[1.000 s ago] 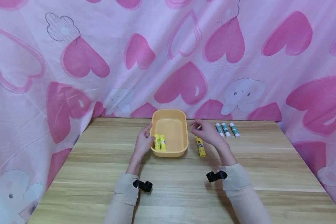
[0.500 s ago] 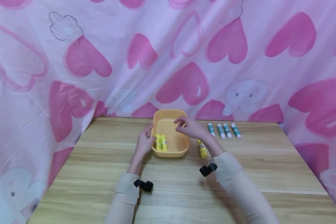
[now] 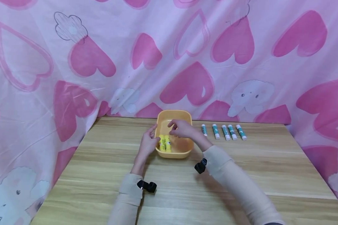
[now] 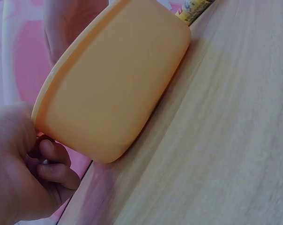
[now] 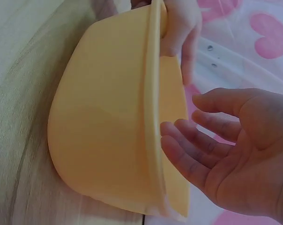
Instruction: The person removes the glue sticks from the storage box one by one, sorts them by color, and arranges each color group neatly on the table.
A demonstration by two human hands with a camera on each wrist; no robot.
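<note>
A pale orange plastic bin (image 3: 188, 153) stands near the back of the table. My left hand (image 3: 149, 144) grips its left side, with the thumb over the rim; in the left wrist view the fingers curl by the bin's end. Two yellow glue sticks (image 3: 165, 147) lie side by side inside, near the left wall. Over the bin's inside hovers my right hand (image 3: 181, 128), its fingers loosely bent; nothing shows between them in the right wrist view. Another yellow printed stick (image 4: 194, 10) lies outside the bin, hidden by the right arm in the head view.
Several teal glue sticks with white caps (image 3: 225, 132) lie in a row on the wooden table (image 3: 174, 190), right of the bin. A pink cloth with hearts (image 3: 188, 84) hangs directly behind the table's back edge.
My right hand has moved left, from beside the bin to above its inside, uncovering more teal glue sticks. The right arm now covers the yellow stick outside. My left hand keeps its grip.
</note>
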